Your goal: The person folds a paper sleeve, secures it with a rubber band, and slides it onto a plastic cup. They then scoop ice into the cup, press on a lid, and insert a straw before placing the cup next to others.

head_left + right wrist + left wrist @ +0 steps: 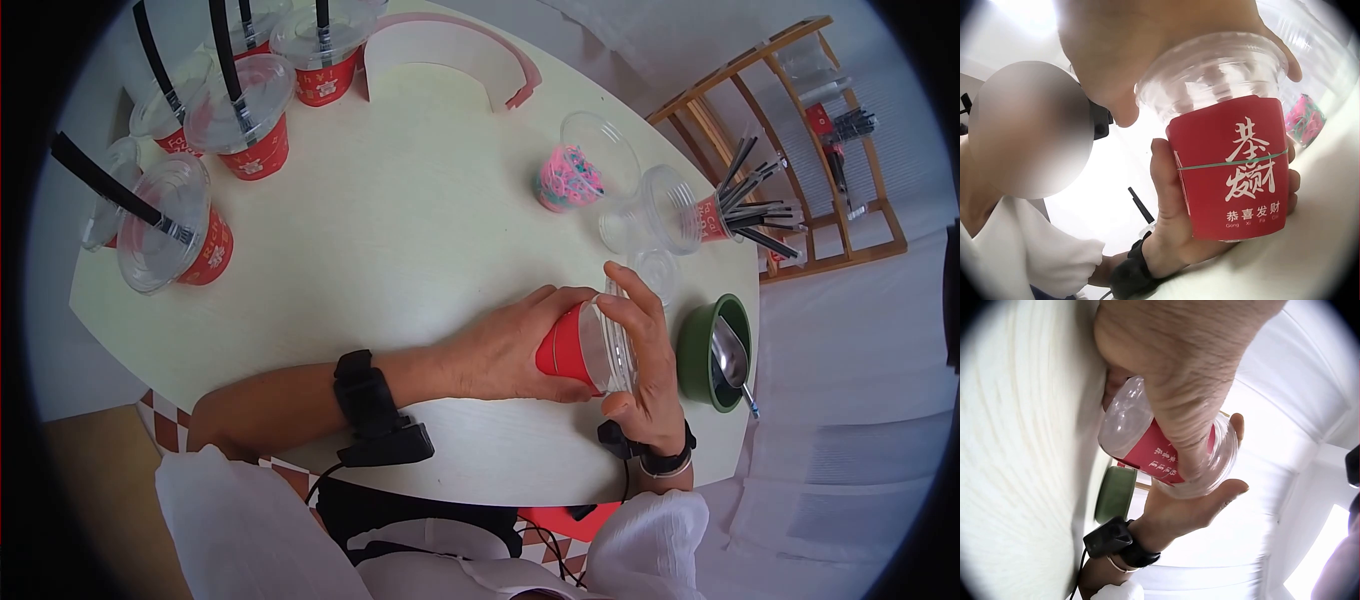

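My left hand (505,345) grips a clear plastic cup (1266,78) lying tilted just over the near part of the table. Around the cup's body is a red paper sleeve (1229,206) with white lettering, and a thin green rubber band (1210,165) runs across it. My right hand (655,375) rests its palm over the cup's wide end, fingers and thumb spread on either side of the clear rim (620,345). In the left wrist view the right thumb (1225,494) sticks out straight past the rim.
Several red-sleeved cups (260,145) with lids and black straws stand at the left. A curved paper piece (450,25) lies at the back. Beyond the hands are pink and teal rubber bands (570,180), clear lids (670,210), black straws (755,215), a green bowl (695,355) with a spoon (730,352).
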The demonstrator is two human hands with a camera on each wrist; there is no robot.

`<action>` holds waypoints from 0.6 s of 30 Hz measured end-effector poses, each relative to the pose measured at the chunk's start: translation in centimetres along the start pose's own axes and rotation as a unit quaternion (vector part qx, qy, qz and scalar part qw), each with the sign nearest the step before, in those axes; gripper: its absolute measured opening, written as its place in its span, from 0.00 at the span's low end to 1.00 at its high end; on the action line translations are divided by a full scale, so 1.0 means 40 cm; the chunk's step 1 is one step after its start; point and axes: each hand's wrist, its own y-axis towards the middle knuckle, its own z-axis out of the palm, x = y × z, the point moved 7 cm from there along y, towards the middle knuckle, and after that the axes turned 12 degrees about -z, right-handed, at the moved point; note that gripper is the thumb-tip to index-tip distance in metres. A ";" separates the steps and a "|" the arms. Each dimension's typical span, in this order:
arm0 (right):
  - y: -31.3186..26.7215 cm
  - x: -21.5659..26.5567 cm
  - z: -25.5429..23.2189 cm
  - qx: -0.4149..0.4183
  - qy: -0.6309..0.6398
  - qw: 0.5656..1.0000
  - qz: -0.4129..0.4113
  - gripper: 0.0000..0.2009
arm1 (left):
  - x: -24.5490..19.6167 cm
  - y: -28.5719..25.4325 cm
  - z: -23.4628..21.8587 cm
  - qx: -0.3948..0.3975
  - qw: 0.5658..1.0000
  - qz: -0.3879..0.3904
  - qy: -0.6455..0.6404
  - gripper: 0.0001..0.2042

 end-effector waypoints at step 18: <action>0.012 0.016 0.018 0.048 -0.008 0.999 -0.014 0.35 | 0.008 0.006 0.011 0.041 0.999 -0.013 0.009 0.43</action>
